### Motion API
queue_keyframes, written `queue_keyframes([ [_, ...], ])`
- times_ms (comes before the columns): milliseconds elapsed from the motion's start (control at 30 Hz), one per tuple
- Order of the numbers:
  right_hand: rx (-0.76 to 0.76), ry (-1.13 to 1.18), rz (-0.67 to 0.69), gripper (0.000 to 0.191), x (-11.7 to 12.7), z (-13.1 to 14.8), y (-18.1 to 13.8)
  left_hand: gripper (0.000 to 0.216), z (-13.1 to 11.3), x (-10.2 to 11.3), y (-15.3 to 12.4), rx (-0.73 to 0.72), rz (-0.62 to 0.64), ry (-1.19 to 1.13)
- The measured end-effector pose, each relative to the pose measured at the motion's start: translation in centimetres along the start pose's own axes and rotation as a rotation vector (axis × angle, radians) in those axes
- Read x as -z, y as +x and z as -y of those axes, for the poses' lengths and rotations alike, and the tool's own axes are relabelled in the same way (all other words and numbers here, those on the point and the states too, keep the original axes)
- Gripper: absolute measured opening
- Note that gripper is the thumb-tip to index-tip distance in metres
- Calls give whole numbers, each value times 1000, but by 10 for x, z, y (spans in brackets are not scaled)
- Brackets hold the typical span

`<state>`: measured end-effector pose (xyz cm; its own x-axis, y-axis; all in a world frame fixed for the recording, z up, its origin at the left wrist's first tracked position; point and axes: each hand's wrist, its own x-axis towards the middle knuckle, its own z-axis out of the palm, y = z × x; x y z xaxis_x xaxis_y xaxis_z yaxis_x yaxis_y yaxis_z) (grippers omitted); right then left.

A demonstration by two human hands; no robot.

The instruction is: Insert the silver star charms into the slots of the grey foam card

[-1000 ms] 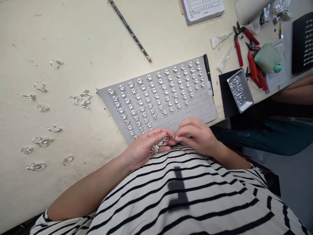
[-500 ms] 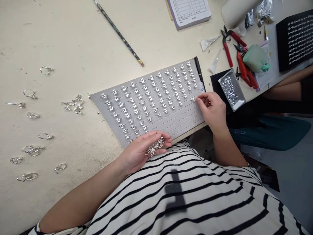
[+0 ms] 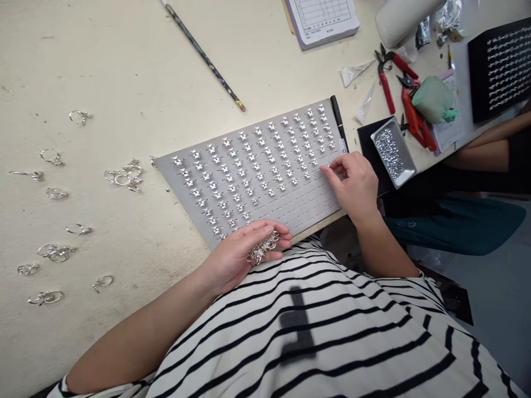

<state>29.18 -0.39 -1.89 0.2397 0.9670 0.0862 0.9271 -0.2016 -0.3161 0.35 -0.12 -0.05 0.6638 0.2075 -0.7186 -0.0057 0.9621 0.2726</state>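
At board (image 3: 298,220), right end, right hand (image 3: 355,182) nearly pinched, contents unclear; slots (image 3: 307,211) run leftward. Left hand (image 3: 240,251), near edge, cups rings (image 3: 263,249).

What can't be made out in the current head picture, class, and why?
- Head view: anything in the grip of the right hand, largely hidden by that hand.
- Head view: how many rings the left hand holds; they overlap in a heap.
- Head view: small print on the paper pad, too small to read.
- Head view: the rest of the black board at far right, cut off by the edge.
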Motion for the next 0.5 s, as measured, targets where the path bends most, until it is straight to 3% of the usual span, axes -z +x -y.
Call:
queue_keyframes([
  [133,52,68,24,18,1,-5,5,26,1,1,0,3,0,4],
  [267,159,95,60,19,7,-13,17,26,1,1,1,-7,8,14],
  [500,305,1,306,20,15,-19,41,25,1,1,1,-13,14,-5],
])
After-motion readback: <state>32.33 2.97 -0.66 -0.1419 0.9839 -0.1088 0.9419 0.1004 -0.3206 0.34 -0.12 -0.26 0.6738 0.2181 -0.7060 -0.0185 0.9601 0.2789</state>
